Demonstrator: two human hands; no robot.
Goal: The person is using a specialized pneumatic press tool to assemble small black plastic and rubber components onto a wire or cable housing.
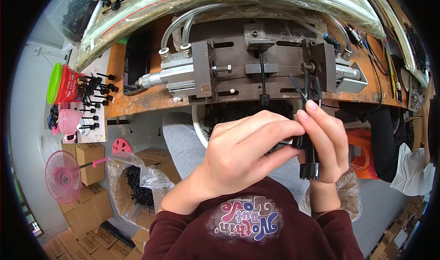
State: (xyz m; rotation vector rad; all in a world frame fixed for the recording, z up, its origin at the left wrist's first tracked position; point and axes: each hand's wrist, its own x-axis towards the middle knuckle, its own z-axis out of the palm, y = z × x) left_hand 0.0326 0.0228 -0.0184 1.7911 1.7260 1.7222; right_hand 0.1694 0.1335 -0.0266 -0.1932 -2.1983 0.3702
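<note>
Several black plastic rods with ridged knob ends [310, 168] are held upright in my right hand [327, 143], its fingers closed round them. Their thin tips stick up past the fingers toward the bench. From the left, my left hand [250, 143] reaches across with thumb and fingertips closed on the same bunch; which rod it pinches is partly hidden. Just beyond my hands stands a dark metal fixture [238, 83] with an air cylinder at either side. Another black knobbed rod [262, 79] lies across its small central block [253, 69], knob toward me, touched by neither hand.
Beneath the fixture, a white-rimmed container [198, 124] holds many black pieces. More knobbed rods stand by a red tub [68, 83] and a pink cup [69, 121] at left. A plastic-lined box [120, 186], a pink fan [63, 176] and an orange stool [360, 145] flank me.
</note>
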